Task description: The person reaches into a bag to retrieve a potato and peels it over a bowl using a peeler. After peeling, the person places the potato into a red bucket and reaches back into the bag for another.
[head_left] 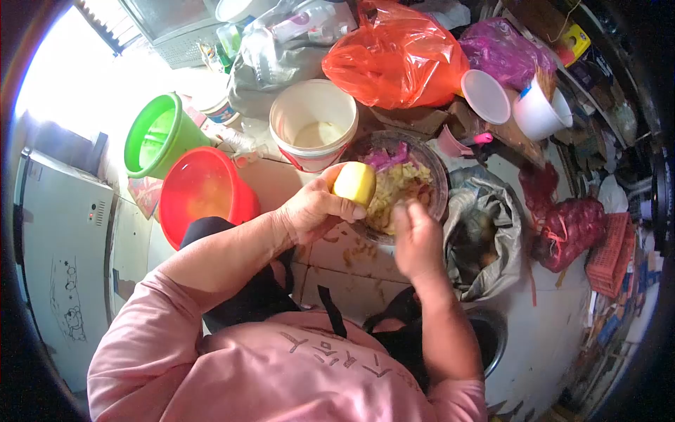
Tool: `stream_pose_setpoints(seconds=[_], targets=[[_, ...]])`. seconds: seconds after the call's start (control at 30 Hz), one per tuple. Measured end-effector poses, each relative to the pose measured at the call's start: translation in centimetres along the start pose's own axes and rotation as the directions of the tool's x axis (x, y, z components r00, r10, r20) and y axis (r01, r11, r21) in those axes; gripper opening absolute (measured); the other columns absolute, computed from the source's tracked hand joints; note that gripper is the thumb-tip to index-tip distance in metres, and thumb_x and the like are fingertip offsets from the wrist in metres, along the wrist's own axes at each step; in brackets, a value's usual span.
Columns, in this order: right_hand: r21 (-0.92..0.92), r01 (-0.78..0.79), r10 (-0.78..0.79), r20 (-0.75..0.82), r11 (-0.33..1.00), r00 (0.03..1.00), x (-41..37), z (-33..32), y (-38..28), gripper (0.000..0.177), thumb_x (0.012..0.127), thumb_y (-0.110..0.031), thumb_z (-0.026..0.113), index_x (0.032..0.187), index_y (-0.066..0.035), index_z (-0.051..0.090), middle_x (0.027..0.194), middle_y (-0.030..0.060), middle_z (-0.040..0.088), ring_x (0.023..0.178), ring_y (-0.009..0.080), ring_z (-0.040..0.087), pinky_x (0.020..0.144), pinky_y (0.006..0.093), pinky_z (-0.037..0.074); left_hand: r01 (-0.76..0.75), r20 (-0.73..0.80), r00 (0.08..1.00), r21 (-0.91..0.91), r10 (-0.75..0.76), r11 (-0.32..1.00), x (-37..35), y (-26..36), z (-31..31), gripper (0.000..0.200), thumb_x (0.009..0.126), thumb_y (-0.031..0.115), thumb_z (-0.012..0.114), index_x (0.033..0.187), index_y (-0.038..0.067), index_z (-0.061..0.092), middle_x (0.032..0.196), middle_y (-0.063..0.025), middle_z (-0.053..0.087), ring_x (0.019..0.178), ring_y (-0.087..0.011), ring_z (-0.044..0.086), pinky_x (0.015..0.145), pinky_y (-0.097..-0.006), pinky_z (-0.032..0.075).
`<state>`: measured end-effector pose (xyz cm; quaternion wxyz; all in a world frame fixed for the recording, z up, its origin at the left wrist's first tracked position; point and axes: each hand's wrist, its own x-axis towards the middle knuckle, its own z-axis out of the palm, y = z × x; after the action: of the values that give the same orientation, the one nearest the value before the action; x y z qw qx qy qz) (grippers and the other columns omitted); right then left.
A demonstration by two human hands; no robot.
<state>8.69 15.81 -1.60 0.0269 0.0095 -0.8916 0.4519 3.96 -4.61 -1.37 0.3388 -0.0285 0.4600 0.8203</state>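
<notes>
Potato (355, 183), peeled yellow, gripped by left hand (316, 209) over scrap bowl (444, 186). Right hand (416, 239) curled; cannot tell its grip. Peeling seems nearly finished; next calls for turning potato, checking for skin.

Peeled potato (355, 183) in left hand (316, 209) over peel-filled bowl (437, 176).

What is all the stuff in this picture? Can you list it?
potato: one, yellow, in left hand
bowl: one, clear, holding peelings, behind hands
white bucket: one, white, behind bowl
red bucket: one, red, left of hands
green bucket: one, green, far left
plastic bag: one, orange, top
sack: one, grey, right
mesh bag: one, red, far right
left hand: one, gripping potato
right hand: one, over bowl, grip unclear
</notes>
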Motion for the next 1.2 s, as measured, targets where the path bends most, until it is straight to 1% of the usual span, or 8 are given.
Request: stream_pose_setpoints(seconds=[0.17,0.27,0.4,0.63,0.7,0.8,0.9,1.2], targets=[[-0.077,0.249,-0.252,-0.025,0.965,0.967,-1.3,1.2,-0.8,0.024,0.097,-0.026,0.050,0.094,-0.001,0.052,0.077,0.0245,0.060,0.078,0.0480,0.060,0.065,0.0533,0.047,0.063,-0.025,0.998,-0.018,-0.063,0.998,-0.1,0.0,0.4,0.065,0.071,-0.006,0.073,0.129,0.009,0.048,0.104,-0.0033,0.058,0.087,-0.0136,0.059,0.069,-0.0271,0.050],[-0.179,-0.213,0.227,0.065,0.961,0.972,1.3,-0.4,1.8,0.032,0.099,-0.029,0.046,0.090,0.000,0.056,0.080,0.0242,0.062,0.078,0.0468,0.061,0.070,0.0529,0.046,0.043,0.204,0.978,-0.041,-0.034,0.998,-0.8,-1.0,0.9,0.088,0.061,-0.004,0.081,0.139,0.009,0.043,0.117,-0.0048,0.058,0.105,-0.0191,0.058,0.090,-0.0332,0.050],[-0.030,-0.309,0.308,-0.033,0.951,0.951,2.2,-1.6,3.5,0.035,0.100,-0.031,0.047,0.090,0.000,0.058,0.076,0.0214,0.063,0.073,0.0414,0.062,0.065,0.0481,0.047,0.029,0.195,0.981,-0.030,-0.022,0.999,-1.0,-0.8,0.8,0.092,0.061,0.000,0.084,0.142,0.010,0.040,0.122,-0.0051,0.056,0.111,-0.0186,0.054,0.089,-0.0333,0.050],[-0.059,0.234,-0.233,0.024,0.971,0.972,-1.1,1.0,-1.0,0.020,0.097,-0.021,0.052,0.091,-0.002,0.053,0.076,0.0246,0.061,0.076,0.0479,0.060,0.064,0.0501,0.049,-0.029,0.007,1.000,-0.041,0.030,0.999,0.2,0.3,0.0,0.082,0.069,0.000,0.079,0.140,0.010,0.038,0.115,-0.0056,0.056,0.103,-0.0205,0.059,0.086,-0.0354,0.053],[-0.073,0.223,-0.221,0.037,0.972,0.975,-1.0,0.8,-0.8,0.021,0.098,-0.022,0.050,0.092,-0.001,0.052,0.077,0.0255,0.061,0.078,0.0486,0.060,0.066,0.0527,0.048,0.170,0.085,0.982,0.015,-0.171,0.985,0.1,0.7,-0.5,0.082,0.067,-0.001,0.079,0.139,0.010,0.040,0.117,-0.0071,0.057,0.102,-0.0218,0.061,0.086,-0.0372,0.054],[-0.164,-0.220,0.230,0.045,0.962,0.972,1.7,-0.4,1.6,0.032,0.100,-0.028,0.046,0.088,0.000,0.055,0.080,0.0274,0.062,0.077,0.0481,0.061,0.068,0.0533,0.047,0.072,0.371,0.924,0.053,-0.086,0.996,-0.5,0.0,0.5,0.098,0.057,-0.006,0.082,0.142,0.011,0.037,0.121,-0.0108,0.057,0.104,-0.0263,0.062,0.087,-0.0406,0.055],[-0.023,-0.270,0.270,-0.015,0.962,0.963,2.3,-1.6,3.3,0.035,0.100,-0.033,0.047,0.091,-0.001,0.058,0.078,0.0257,0.063,0.073,0.0430,0.063,0.065,0.0496,0.047,0.219,0.394,0.911,-0.220,-0.119,0.951,-0.6,-0.8,0.6,0.100,0.059,-0.010,0.078,0.145,0.011,0.034,0.127,-0.0130,0.053,0.111,-0.0329,0.060,0.089,-0.0420,0.055],[-0.054,0.230,-0.231,-0.015,0.972,0.973,-1.4,1.2,-1.6,0.028,0.098,-0.027,0.049,0.089,-0.001,0.055,0.078,0.0258,0.061,0.079,0.0481,0.061,0.065,0.0517,0.048,0.010,0.127,0.992,-0.155,0.010,0.988,-0.1,-0.4,0.5,0.076,0.069,-0.006,0.074,0.137,0.009,0.041,0.114,-0.0082,0.059,0.108,-0.0214,0.060,0.087,-0.0349,0.057]])
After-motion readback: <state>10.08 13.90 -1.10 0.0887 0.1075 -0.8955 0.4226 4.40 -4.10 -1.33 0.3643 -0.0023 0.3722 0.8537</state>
